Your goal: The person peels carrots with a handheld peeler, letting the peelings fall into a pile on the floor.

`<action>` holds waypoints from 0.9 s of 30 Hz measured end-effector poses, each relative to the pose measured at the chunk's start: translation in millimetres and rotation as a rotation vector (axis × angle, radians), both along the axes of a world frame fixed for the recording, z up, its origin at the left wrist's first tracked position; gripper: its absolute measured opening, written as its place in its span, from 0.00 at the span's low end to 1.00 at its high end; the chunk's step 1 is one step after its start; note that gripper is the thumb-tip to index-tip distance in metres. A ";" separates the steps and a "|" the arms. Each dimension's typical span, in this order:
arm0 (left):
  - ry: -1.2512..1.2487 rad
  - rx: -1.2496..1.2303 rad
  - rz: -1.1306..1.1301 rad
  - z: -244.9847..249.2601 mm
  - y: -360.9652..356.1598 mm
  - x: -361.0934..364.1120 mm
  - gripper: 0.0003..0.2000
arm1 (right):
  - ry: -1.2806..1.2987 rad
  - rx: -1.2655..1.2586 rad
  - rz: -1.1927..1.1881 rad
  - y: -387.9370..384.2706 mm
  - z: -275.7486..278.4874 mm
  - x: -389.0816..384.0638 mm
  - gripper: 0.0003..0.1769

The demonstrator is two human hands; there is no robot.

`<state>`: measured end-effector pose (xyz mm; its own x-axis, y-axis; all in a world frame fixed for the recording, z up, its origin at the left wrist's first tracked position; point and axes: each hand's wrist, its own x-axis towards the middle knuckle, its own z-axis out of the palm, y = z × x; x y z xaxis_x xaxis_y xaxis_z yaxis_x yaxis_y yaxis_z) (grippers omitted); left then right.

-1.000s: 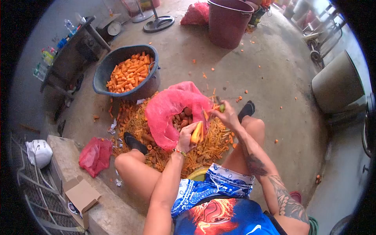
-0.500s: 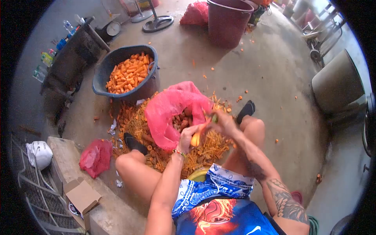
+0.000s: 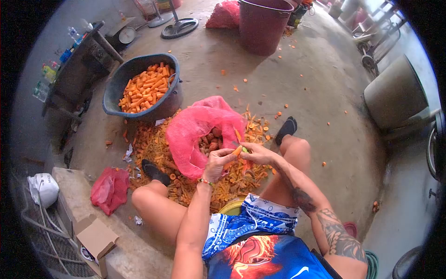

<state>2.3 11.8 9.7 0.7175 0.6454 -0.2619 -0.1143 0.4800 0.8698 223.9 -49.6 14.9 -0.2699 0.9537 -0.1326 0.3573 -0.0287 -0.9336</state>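
Note:
My left hand (image 3: pixel 217 162) is closed around a carrot (image 3: pixel 237 151), its bright orange end pointing up and right. My right hand (image 3: pixel 260 155) grips a small green-handled peeler (image 3: pixel 245 149) against that end; its blade is hard to make out. A strip of orange peel (image 3: pixel 238 135) shows just above. Both hands are over the near right edge of an open pink mesh sack (image 3: pixel 183 128), which holds brownish, unpeeled carrots (image 3: pixel 213 138). Carrot peelings (image 3: pixel 188 191) and cut ends lie heaped around the sack, between my legs.
Beyond the sack to the left stands a dark tub (image 3: pixel 108 103) of peeled carrots (image 3: pixel 146 88). A maroon bin (image 3: pixel 265 28) is at the back, a grey bin (image 3: pixel 395 95) at the right. A red mesh bag (image 3: pixel 110 189) and cardboard box (image 3: pixel 97 239) lie to my left.
The right hand has come down and left, bringing the peeler closer to the left hand. The carrot's tip now points up and right. The whole view has shifted slightly.

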 end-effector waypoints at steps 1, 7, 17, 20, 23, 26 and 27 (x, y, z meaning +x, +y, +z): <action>0.000 0.008 -0.018 -2.3 0.2 -0.1 0.15 | 0.036 -0.063 0.008 -1.4 5.3 -0.8 0.36; 0.020 0.013 0.077 -3.2 -3.5 4.1 0.14 | 0.006 -0.266 -0.010 0.5 -2.1 2.1 0.34; -0.343 -0.630 0.233 -27.0 -10.6 12.3 0.17 | -0.504 0.215 -0.101 2.0 1.8 -9.0 0.39; -0.349 -0.679 0.236 -33.5 -13.7 16.8 0.18 | -0.504 0.219 -0.116 1.3 12.8 -14.5 0.38; -0.384 -0.743 0.266 -43.0 -17.9 21.9 0.18 | -0.530 0.155 -0.104 0.9 11.6 -14.5 0.35; -0.438 -0.805 0.291 -40.6 -19.3 23.3 0.17 | -0.603 0.232 -0.113 -0.1 11.3 -17.1 0.34; -0.391 -0.768 0.322 -39.6 -20.0 23.3 0.18 | -0.628 0.289 -0.125 -1.2 11.8 -18.7 0.34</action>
